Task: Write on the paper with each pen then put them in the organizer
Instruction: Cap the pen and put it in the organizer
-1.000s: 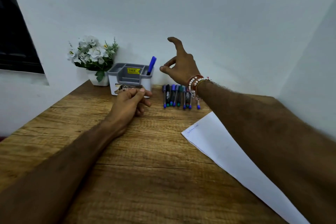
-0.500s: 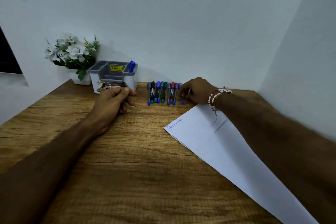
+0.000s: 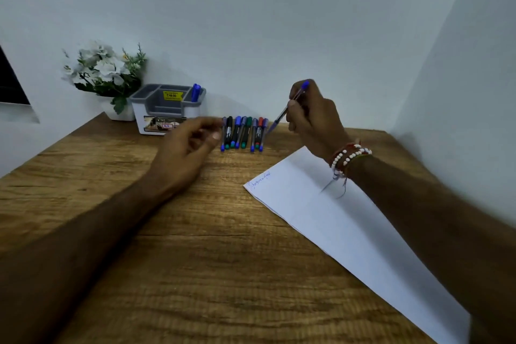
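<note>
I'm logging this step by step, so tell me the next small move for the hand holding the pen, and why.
Probably bring the right hand down toward the paper and uncap the pen. It is lifted above the table, its cap apparently on, and only one blue line of writing sits near the sheet's far corner. The left hand is empty near the pen row and could pull the cap.

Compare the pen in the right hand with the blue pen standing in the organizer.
The held pen is slim, gripped aslant in the right hand above the table. The blue pen in the organizer looks thicker and stands nearly upright in the organizer's right compartment, touched by no hand. Both have blue ends pointing up.
</note>
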